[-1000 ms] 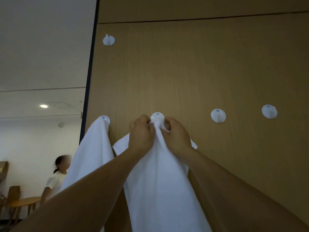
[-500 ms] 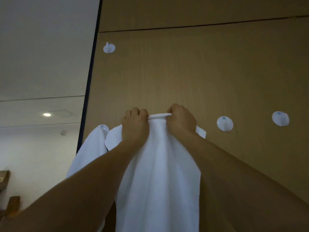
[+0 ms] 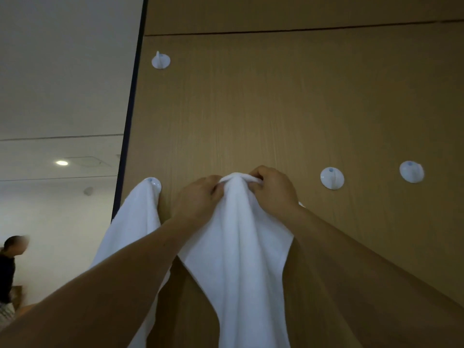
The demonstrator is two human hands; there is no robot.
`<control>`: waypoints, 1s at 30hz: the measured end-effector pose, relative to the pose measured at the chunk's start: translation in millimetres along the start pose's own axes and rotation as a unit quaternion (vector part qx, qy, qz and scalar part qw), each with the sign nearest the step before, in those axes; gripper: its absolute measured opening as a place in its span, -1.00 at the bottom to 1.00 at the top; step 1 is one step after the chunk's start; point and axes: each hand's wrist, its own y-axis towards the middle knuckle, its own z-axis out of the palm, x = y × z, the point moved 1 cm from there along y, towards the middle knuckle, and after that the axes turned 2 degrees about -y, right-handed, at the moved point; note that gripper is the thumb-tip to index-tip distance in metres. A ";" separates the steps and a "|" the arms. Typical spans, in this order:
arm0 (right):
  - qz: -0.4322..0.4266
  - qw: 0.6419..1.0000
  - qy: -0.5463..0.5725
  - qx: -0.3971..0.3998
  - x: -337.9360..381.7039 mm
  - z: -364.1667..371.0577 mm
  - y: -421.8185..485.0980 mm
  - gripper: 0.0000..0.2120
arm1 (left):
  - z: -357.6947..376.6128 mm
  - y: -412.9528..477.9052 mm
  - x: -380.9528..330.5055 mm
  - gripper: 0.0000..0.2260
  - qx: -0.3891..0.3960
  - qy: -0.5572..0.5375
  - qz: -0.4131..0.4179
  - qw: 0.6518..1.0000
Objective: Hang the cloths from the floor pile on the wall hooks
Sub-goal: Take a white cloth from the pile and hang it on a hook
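While both arms reach up, left hand and right hand pinch white cloth.

Found no readable text, label, brand, number or sign; checked wood wall panel, white hooks, hung cloth and held cloth, saw only plain surfaces.
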 end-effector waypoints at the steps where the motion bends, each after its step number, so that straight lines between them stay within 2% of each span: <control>1: -0.003 1.000 0.009 0.006 -2.0 -0.9 -1.3 -0.90 | -2.0 1.7 -1.5 -0.68 -0.008 -0.022 -0.015 1.000; 4: 0.015 1.000 0.015 0.005 -3.3 1.9 -3.0 -0.82 | -3.9 8.7 -6.1 -0.61 0.006 -0.019 -0.070 0.997; 7: 0.070 0.997 0.009 -0.010 1.2 1.8 7.8 -0.76 | -9.4 24.8 -9.9 -0.58 0.031 -0.014 -0.113 0.993; 11: 0.143 0.989 -0.005 -0.041 11.2 0.4 23.0 -0.86 | -15.0 39.4 -15.5 -0.57 0.050 -0.022 -0.159 0.986; 14: 0.141 0.990 -0.008 -0.031 16.1 4.2 18.7 -0.91 | -12.6 32.0 -18.7 -0.64 0.082 -0.020 -0.189 0.978; 16: 0.133 0.991 0.008 -0.006 14.8 5.2 10.0 -0.88 | -11.1 23.1 -19.5 -0.64 0.116 -0.071 -0.241 0.961; 19: 0.140 0.990 0.028 0.019 11.1 3.2 -2.0 -0.83 | -17.1 13.3 -27.3 -0.52 0.151 -0.173 -0.325 0.917; 21: 0.128 0.992 -0.001 0.023 13.0 4.5 -7.6 -0.84 | -17.3 10.2 -32.0 -0.53 0.128 -0.103 -0.293 0.942; 24: 0.069 0.996 -0.049 -0.011 23.0 10.6 -20.7 -0.84 | -13.2 -5.3 -38.9 -0.66 -0.001 0.074 -0.127 0.989; 26: 0.031 0.998 -0.036 -0.031 27.5 14.2 -32.3 -0.78 | -7.1 -18.7 -42.1 -0.65 -0.039 0.206 0.009 0.978; 28: 0.015 0.999 -0.033 -0.020 27.6 16.6 -43.2 -0.75 | -5.1 -27.1 -41.4 -0.70 -0.064 0.225 0.108 0.966; 30: 0.015 0.999 -0.033 -0.012 25.0 16.9 -50.9 -0.73 | -6.2 -31.8 -40.7 -0.83 -0.025 0.136 0.144 0.980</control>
